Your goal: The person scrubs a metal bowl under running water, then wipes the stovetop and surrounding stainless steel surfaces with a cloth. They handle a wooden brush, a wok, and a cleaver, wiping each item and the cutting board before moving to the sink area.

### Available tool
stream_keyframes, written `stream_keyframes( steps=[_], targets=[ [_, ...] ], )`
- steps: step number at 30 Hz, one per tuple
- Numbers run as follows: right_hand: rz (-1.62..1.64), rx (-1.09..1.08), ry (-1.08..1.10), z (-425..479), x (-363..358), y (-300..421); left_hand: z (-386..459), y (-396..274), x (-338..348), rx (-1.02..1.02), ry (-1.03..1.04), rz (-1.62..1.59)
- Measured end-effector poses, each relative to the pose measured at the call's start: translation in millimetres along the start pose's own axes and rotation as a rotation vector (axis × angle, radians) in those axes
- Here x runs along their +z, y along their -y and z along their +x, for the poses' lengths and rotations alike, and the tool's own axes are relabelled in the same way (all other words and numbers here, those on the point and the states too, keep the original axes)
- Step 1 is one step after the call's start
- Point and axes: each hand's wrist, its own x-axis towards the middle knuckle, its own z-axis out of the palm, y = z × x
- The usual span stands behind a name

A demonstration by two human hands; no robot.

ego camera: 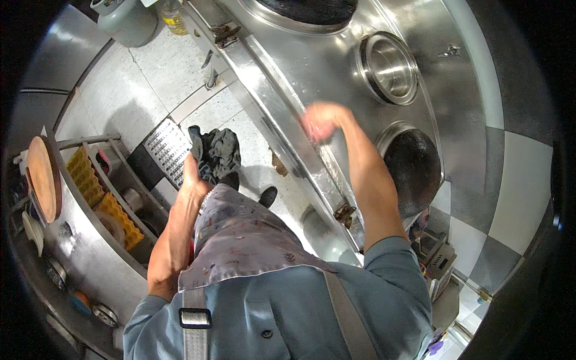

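My left hand (194,177) grips a crumpled dark grey cloth (218,152), which hangs above the tiled floor in front of my apron (247,227). Motion blurs my right hand (320,121). It is over the wet front channel (330,164) of a stainless steel cooking range (306,74). Its fingers look bent, but the blur hides whether anything is in them. To its right, a round steel pot (391,67) sits in the range top. A blackened wok (411,173) lies nearer my right forearm.
Another dark wok (310,9) sits at the range's far end. On my left stands a steel counter (90,234) with a round wooden board (42,177) and yellow trays (119,220) on its shelf. A gas cylinder (128,22) and an oil bottle (173,18) stand beyond a floor drain grate (168,148).
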Motion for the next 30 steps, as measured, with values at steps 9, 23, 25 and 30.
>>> stream_keyframes(
  steps=[9, 23, 25, 30],
  targets=[
    [-0.309, -1.017, -0.882, -46.2, 204.3, 164.5, 9.1, -5.0, 42.7, 0.037, -0.193, 0.311],
    [-0.676, -0.697, -1.082, 35.6, 76.2, 235.6, 15.3, -41.6, 71.3, 0.165, 0.163, 0.649],
    [-0.716, -0.685, -1.044, 24.5, 94.4, 222.2, 10.0, -32.8, 50.6, 0.111, 0.12, 0.626],
    [-0.73, -0.657, -1.172, -11.7, 149.1, 115.0, 3.8, 5.3, 11.3, 0.036, 0.093, 0.568]
  ],
)
